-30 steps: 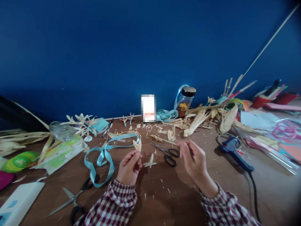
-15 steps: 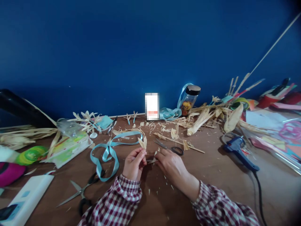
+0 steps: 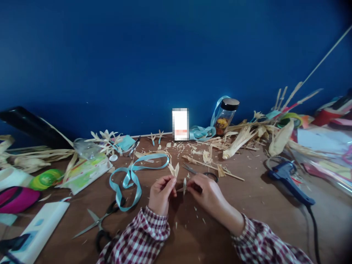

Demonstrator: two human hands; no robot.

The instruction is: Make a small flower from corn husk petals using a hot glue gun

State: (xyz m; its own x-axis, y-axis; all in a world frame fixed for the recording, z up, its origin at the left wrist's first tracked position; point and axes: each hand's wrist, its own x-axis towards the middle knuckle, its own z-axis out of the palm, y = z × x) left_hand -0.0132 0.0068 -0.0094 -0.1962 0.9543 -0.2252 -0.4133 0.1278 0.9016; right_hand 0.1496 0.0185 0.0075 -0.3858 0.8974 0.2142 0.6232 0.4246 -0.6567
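Corn-husk petals (image 3: 173, 169) pinched upright

Open scissors (image 3: 99, 221) lay beside looped blue ribbon (image 3: 126, 209). The left hand (image 3: 162, 194) held the petals between closed thumb and fingers. Just beside it, the right hand (image 3: 208, 190), fingertips nearly closed, appeared to grip a small husk cross (image 3: 184, 184). Handling both pieces seemingly called for a light pinch. Farther right lay a glue gun (image 3: 291, 183).

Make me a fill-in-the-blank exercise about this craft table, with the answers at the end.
The folded husk is pinched in the ____ hand.
The scissors near the left sleeve have their blades ____.
The glue gun lies on the person's ____ side.
The wall is ____.

Missing words: left; open; right; blue.
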